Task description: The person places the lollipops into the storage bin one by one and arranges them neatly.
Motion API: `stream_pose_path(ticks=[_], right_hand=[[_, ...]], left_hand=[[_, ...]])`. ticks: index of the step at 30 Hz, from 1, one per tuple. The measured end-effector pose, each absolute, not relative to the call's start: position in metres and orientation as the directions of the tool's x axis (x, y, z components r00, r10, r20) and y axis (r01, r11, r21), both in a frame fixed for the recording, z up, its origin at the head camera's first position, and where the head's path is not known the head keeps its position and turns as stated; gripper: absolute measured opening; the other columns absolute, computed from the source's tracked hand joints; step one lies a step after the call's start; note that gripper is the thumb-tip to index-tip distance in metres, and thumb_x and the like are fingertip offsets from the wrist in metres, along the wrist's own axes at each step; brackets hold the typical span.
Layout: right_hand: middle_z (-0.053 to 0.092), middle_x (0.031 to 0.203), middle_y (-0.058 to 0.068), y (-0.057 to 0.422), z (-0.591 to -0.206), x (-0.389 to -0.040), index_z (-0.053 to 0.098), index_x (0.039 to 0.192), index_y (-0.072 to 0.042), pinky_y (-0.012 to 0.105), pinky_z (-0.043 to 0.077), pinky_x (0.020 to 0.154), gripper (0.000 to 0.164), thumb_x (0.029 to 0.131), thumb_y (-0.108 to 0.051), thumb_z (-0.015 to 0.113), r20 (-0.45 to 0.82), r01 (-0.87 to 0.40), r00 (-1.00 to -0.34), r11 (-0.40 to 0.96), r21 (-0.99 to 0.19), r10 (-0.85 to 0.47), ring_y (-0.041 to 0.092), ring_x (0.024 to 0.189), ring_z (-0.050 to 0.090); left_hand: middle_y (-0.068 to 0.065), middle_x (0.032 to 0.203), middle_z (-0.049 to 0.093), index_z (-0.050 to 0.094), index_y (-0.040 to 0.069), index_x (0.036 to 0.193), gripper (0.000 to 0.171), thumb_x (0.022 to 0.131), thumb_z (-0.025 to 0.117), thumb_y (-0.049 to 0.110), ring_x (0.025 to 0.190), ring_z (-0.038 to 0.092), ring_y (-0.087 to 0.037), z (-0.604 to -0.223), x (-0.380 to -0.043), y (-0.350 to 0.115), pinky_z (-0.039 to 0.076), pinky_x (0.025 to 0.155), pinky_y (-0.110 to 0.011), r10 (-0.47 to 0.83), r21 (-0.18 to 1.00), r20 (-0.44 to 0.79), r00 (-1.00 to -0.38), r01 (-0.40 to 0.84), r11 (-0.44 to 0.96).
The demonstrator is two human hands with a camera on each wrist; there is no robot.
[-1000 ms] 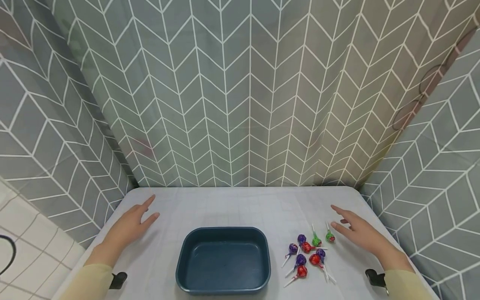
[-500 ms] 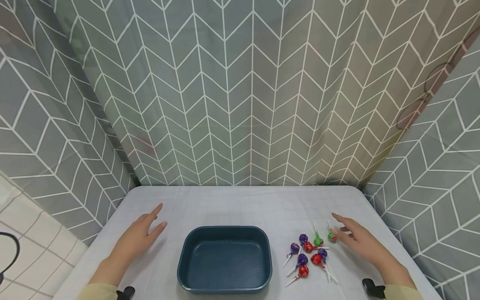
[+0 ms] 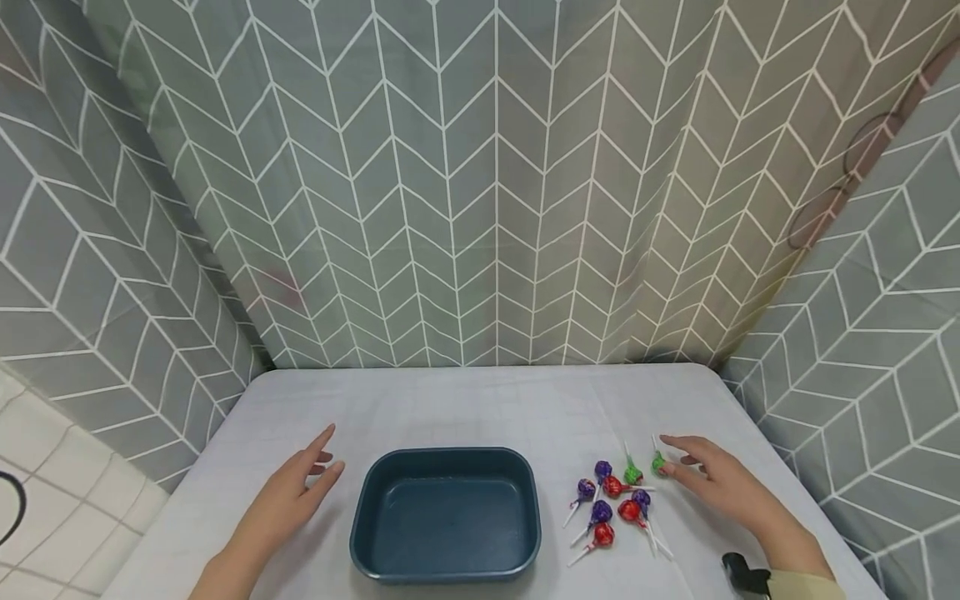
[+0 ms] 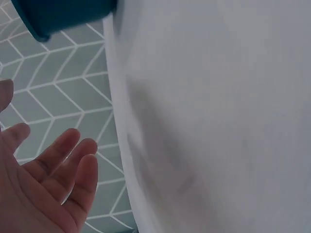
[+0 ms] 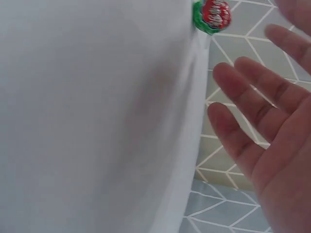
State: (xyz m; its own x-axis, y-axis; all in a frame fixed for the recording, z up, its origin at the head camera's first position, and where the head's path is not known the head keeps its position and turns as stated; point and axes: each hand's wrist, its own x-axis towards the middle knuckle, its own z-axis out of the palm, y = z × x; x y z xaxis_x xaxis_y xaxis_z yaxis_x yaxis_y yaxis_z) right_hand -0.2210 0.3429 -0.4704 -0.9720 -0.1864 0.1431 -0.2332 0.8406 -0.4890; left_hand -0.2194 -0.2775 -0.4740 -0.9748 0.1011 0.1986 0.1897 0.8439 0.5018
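Observation:
My left hand (image 3: 288,496) hovers left of a dark blue rectangular tray (image 3: 446,575), its fingers relaxed and holding nothing. In the left wrist view the same hand (image 4: 53,189) shows loosely bent fingers, with a corner of the tray (image 4: 68,17) above. My right hand (image 3: 716,475) is at the right, thumb and forefinger spread beside a green-wrapped lollipop (image 3: 658,463). The right wrist view shows that lollipop's green and red wrapper (image 5: 212,15) beyond the bare fingers. To its left lie several more lollipops, among them a red one (image 3: 603,535) and a purple one (image 3: 602,512).
A white cloth covers the table (image 3: 465,408). Grey curtains (image 3: 480,208) with a white chevron pattern enclose the back and both sides. White tiles (image 3: 60,492) show at the lower left, with a black curved object (image 3: 17,504) at the edge.
My left hand has moved right and nearer, toward the tray. The right hand has lowered slightly, closer to the green lollipop. The tray and lollipops stay where they lay.

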Motion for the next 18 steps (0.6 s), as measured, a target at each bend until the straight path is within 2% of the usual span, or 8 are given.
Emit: stream_pose_path(ticks=[6,12,18], right_hand=[[0.061,0.125,0.017,0.342,-0.460,-0.225,0.065,0.129,-0.007,0.055,0.050,0.084,0.046,0.092,-0.034,0.071,0.135,-0.280,-0.960,0.847,-0.451,-0.246,0.034,0.102,0.064],[0.064,0.120,0.014,0.341,-0.453,-0.230,0.068,0.125,-0.007,0.054,0.050,0.085,0.036,0.092,-0.021,0.072,0.083,-0.293,-0.955,0.859,-0.420,-0.286,0.032,0.100,0.063],[0.064,0.117,0.012,0.338,-0.451,-0.233,0.069,0.123,-0.008,0.052,0.051,0.084,0.036,0.091,-0.025,0.072,0.004,-0.262,-0.958,0.872,-0.412,-0.286,0.029,0.098,0.063]], left_hand=[[-0.008,0.120,0.063,0.035,0.017,0.155,0.069,0.099,0.054,0.052,0.105,0.063,-0.025,-0.469,-0.210,-0.264,0.052,0.085,-0.050,0.122,0.553,0.113,-0.986,0.165,0.817],[-0.002,0.110,0.065,0.037,0.018,0.154,0.070,0.097,0.055,0.055,0.097,0.063,-0.017,-0.473,-0.205,-0.251,0.052,0.084,-0.045,0.129,0.594,0.056,-0.990,0.137,0.793],[0.001,0.105,0.064,0.035,0.020,0.155,0.072,0.096,0.057,0.056,0.093,0.062,-0.012,-0.474,-0.200,-0.242,0.052,0.080,-0.039,0.117,0.623,0.005,-0.993,0.094,0.776]])
